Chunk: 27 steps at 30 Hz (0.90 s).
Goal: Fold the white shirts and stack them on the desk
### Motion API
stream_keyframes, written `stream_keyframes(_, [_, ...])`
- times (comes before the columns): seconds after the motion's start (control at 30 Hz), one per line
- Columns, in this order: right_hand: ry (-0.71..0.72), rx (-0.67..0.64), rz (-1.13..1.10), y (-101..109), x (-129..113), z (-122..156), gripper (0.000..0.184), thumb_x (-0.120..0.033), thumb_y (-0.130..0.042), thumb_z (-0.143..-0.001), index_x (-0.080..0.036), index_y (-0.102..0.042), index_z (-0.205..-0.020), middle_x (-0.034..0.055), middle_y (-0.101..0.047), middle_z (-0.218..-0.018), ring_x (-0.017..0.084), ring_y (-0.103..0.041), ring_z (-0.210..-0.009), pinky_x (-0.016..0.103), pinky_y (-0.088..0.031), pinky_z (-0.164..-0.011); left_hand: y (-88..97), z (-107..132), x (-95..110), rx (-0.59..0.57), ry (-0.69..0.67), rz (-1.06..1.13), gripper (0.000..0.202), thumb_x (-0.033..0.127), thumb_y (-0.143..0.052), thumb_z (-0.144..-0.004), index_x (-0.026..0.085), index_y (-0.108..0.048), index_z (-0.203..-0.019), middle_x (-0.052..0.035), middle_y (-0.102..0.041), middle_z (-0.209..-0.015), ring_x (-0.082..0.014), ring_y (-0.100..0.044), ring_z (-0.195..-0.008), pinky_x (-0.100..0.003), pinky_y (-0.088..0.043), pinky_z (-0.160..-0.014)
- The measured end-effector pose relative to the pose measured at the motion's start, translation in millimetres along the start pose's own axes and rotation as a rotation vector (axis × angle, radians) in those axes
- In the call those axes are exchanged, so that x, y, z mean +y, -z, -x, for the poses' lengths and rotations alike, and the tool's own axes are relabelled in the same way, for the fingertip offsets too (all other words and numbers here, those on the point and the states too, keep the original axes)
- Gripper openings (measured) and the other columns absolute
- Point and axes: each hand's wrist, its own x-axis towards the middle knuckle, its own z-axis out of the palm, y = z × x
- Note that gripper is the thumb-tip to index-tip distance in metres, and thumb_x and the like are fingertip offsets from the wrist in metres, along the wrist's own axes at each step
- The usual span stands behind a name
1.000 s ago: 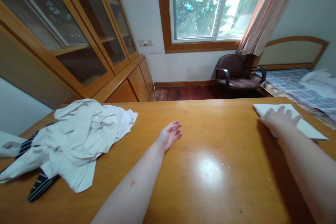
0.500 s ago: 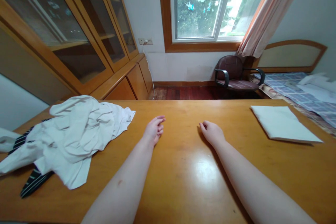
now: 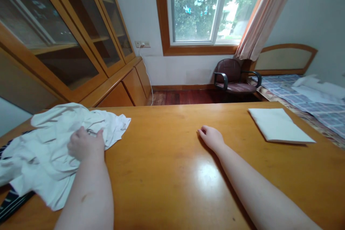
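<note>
My left hand is over a crumpled pile of white cloth, likely a garment, at the left of the table. Its thumb stands apart from the bent fingers, with a fold of cloth showing in the gap; the fingertips reach down against the fabric and are partly hidden. Dark fabric with white stripes sticks out from under the white cloth. My right hand rests on the wooden table in a loose fist, with nothing seen in it.
A flat white folded piece or pad lies at the table's right. Beyond the far edge stand a brown armchair and a bed. A glass-fronted cabinet rises at the left, near a white cord.
My left hand has moved left from the table's middle onto the white cloth, its thumb and fingers now apart. My right hand stays in place. The view has shifted slightly.
</note>
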Motion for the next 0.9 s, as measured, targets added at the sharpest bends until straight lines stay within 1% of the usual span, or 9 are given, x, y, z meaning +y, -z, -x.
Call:
stream_keyframes(0.13, [-0.006, -0.001, -0.002, 0.0, 0.9, -0.7, 0.033, -0.044, -0.042, -0.088, -0.021, -0.061, -0.075, 0.0046, -0.067, -0.077, 0.016, -0.056, -0.068, 0.025, -0.026, -0.054, -4.6, -7.9, -3.3, -0.053, 0.073, -0.06, 0.04, 0.037, -0.044, -0.083, 0.016, -0.06, -0.112, -0.0174, -0.062, -0.106, -0.0316, -0.058, -0.095, -0.043, -0.044, -0.077])
stream_keyframes(0.2, [-0.001, 0.004, -0.009, 0.1, 0.8, -0.4, 0.032, -0.044, -0.043, -0.088, -0.021, -0.061, -0.075, 0.0041, -0.067, -0.076, 0.015, -0.056, -0.068, 0.025, -0.025, -0.054, -0.1, -7.1, -4.1, 0.005, 0.069, -0.031, 0.037, 0.032, -0.039, -0.084, 0.015, -0.063, -0.106, -0.0168, -0.063, -0.1, -0.0314, -0.057, -0.095, -0.044, -0.044, -0.078])
stream_keyframes(0.3, [-0.001, 0.007, -0.019, 0.5, 0.4, 0.6, 0.031, -0.043, -0.043, -0.087, -0.021, -0.061, -0.074, 0.0034, -0.066, -0.076, 0.015, -0.055, -0.067, 0.025, -0.025, -0.054, 7.7, -2.7, -8.6, 0.243, 0.006, 0.012, 0.042, 0.036, -0.042, -0.082, 0.015, -0.058, -0.114, -0.0178, -0.052, -0.128, -0.036, -0.04, -0.122, -0.054, -0.033, -0.095])
stream_keyframes(0.37, [-0.001, 0.004, -0.025, 0.7, 0.4, 1.0, 0.031, -0.044, -0.044, -0.087, -0.021, -0.061, -0.075, 0.0032, -0.066, -0.076, 0.015, -0.055, -0.067, 0.025, -0.025, -0.054, 10.5, -2.9, -14.0, 0.318, 0.044, 0.033, 0.053, 0.04, -0.047, -0.079, 0.014, -0.05, -0.125, -0.0187, -0.039, -0.141, -0.0387, -0.03, -0.131, -0.059, -0.026, -0.099])
stream_keyframes(0.5, [0.002, -0.011, -0.031, 0.4, 1.3, 0.8, 0.03, -0.043, -0.044, -0.087, -0.021, -0.063, -0.078, 0.0036, -0.067, -0.078, 0.015, -0.055, -0.069, 0.025, -0.026, -0.055, 11.3, -13.3, -24.4, 0.106, 0.304, 0.031, 0.059, 0.034, -0.051, -0.074, 0.008, -0.049, -0.127, -0.0238, -0.059, -0.117, -0.0414, -0.052, -0.109, -0.061, -0.036, -0.086])
stream_keyframes(0.57, [0.004, -0.012, -0.03, 0.1, 1.7, 0.7, 0.03, -0.043, -0.044, -0.087, -0.021, -0.063, -0.078, 0.0037, -0.067, -0.078, 0.015, -0.055, -0.069, 0.025, -0.026, -0.055, 12.0, -17.4, -26.3, 0.068, 0.316, 0.044, 0.049, 0.031, -0.046, -0.077, 0.008, -0.056, -0.119, -0.0237, -0.062, -0.109, -0.0402, -0.056, -0.101, -0.059, -0.039, -0.083])
stream_keyframes(0.77, [0.009, 0.002, -0.041, 0.3, 1.1, 1.3, 0.03, -0.043, -0.045, -0.087, -0.021, -0.062, -0.075, 0.0031, -0.066, -0.076, 0.015, -0.055, -0.067, 0.025, -0.026, -0.054, 12.8, -13.9, -23.5, 0.37, 0.04, 0.19, 0.038, 0.021, -0.037, -0.081, 0.003, -0.053, -0.112, -0.0273, -0.054, -0.114, -0.0373, -0.048, -0.112, -0.052, -0.037, -0.092])
stream_keyframes(0.83, [0.001, -0.002, -0.042, 0.7, 0.5, 1.3, 0.03, -0.043, -0.045, -0.087, -0.021, -0.062, -0.076, 0.0034, -0.067, -0.076, 0.015, -0.055, -0.068, 0.025, -0.026, -0.054, 9.4, -11.0, -22.1, 0.423, -0.119, 0.212, 0.033, 0.021, -0.04, -0.079, 0.007, -0.052, -0.105, -0.0229, -0.056, -0.103, -0.0354, -0.052, -0.105, -0.05, -0.04, -0.089])
stream_keyframes(0.9, [-0.006, -0.006, -0.041, 0.9, 0.2, 1.0, 0.03, -0.043, -0.045, -0.087, -0.021, -0.063, -0.076, 0.0037, -0.067, -0.077, 0.015, -0.055, -0.068, 0.025, -0.026, -0.054, 5.8, -6.3, -17.7, 0.392, -0.271, 0.211, 0.024, 0.025, -0.044, -0.074, 0.012, -0.054, -0.092, -0.0153, -0.057, -0.085, -0.0323, -0.056, -0.091, -0.045, -0.043, -0.081])
